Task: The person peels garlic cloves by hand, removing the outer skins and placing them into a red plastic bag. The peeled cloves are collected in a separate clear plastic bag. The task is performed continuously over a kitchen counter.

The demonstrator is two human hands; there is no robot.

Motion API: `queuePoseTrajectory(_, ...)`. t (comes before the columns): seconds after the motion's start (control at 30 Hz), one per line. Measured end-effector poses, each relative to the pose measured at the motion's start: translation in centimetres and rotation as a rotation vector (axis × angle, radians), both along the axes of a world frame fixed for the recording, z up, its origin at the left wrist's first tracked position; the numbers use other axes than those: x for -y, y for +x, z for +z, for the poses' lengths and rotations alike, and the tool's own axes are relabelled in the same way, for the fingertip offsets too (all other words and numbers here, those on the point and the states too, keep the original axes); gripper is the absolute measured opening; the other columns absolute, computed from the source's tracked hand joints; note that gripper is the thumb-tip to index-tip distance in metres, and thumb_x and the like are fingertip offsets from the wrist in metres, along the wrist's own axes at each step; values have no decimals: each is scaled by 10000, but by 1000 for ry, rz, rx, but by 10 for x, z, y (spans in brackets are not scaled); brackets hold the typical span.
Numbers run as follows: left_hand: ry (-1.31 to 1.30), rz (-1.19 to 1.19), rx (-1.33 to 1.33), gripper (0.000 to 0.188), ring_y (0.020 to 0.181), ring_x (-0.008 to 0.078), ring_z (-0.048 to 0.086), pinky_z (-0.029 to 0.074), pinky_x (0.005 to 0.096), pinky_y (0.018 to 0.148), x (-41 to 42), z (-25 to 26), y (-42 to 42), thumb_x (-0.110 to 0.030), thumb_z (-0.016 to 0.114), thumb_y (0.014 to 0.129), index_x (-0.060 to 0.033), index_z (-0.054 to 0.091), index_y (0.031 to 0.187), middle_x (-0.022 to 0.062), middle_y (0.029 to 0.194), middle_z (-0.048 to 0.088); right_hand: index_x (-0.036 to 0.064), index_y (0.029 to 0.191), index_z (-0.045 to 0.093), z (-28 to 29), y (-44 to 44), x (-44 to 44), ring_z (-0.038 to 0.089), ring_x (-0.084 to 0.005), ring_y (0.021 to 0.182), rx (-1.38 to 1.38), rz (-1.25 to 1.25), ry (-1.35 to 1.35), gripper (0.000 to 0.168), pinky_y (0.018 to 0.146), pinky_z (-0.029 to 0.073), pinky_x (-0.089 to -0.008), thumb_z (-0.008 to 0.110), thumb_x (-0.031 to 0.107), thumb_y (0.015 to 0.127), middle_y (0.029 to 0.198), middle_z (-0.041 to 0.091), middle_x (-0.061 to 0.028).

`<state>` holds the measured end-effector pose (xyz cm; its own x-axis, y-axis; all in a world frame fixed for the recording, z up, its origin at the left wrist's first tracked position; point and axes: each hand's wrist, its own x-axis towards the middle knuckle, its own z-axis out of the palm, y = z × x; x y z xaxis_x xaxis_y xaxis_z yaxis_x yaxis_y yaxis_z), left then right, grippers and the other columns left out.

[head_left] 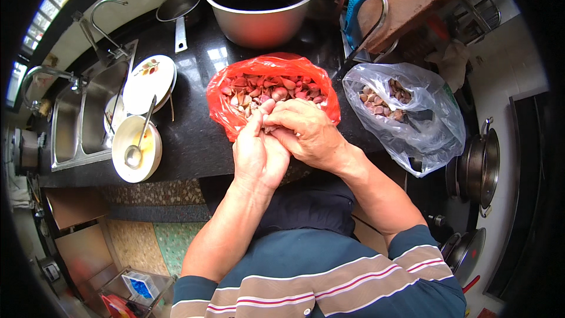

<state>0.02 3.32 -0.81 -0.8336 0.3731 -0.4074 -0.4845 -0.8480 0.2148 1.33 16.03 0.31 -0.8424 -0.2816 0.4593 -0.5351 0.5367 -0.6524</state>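
Both hands meet over the near rim of a red plastic bag [224,78], which lies open on the counter. Inside it is a heap of reddish-purple garlic cloves [279,92]. My left hand [260,152], palm up, pinches a small garlic clove [267,129] between thumb and fingers. My right hand [304,130] curls over from the right, its thumb and fingertips on the same piece, and hides most of it. To the right, a clear plastic bag [435,128] sits open with more garlic cloves [383,102] in it.
A large metal pot [260,22] stands behind the red bag, with a small saucepan [180,9] to its left. Plates [148,81] and a bowl [152,159] holding a ladle [133,155] sit beside the sink [66,141]. A blue peeler [353,13] hangs at the back right.
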Motion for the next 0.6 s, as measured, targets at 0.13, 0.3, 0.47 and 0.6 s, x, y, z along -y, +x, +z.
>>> queuePoseTrajectory(0.13,-3,-26,-20,318,1174,261,518,397,396,1063,2,3,2,-186,390,1019,63,478,1196,192,1256,535,14,944,651,7,4,0,632,-276,900,202,-87,-240,162,800,491,-338,655,2,783,942,652,-129)
queuePoseTrajectory(0.3,-177,-35,-85,179,950,176,610,498,364,896,7,-2,3,-158,584,947,-1,601,1030,96,1029,641,-34,1041,656,6,3,-8,649,-122,893,548,-86,-766,173,790,534,-256,642,25,879,968,685,-72)
queuePoseTrajectory(0.47,-405,-104,-297,177,775,117,627,546,244,675,6,5,7,-93,603,935,20,627,1069,75,950,659,-33,1026,661,6,4,-13,649,-123,865,539,-113,-726,165,755,539,-250,654,25,872,944,680,-68)
queuePoseTrajectory(0.6,-412,-142,-355,215,740,109,618,536,224,640,6,-1,4,-101,580,950,36,615,1111,69,904,657,-30,1039,658,0,4,-15,635,-108,841,272,-158,-376,159,728,534,-234,641,20,889,943,664,-69)
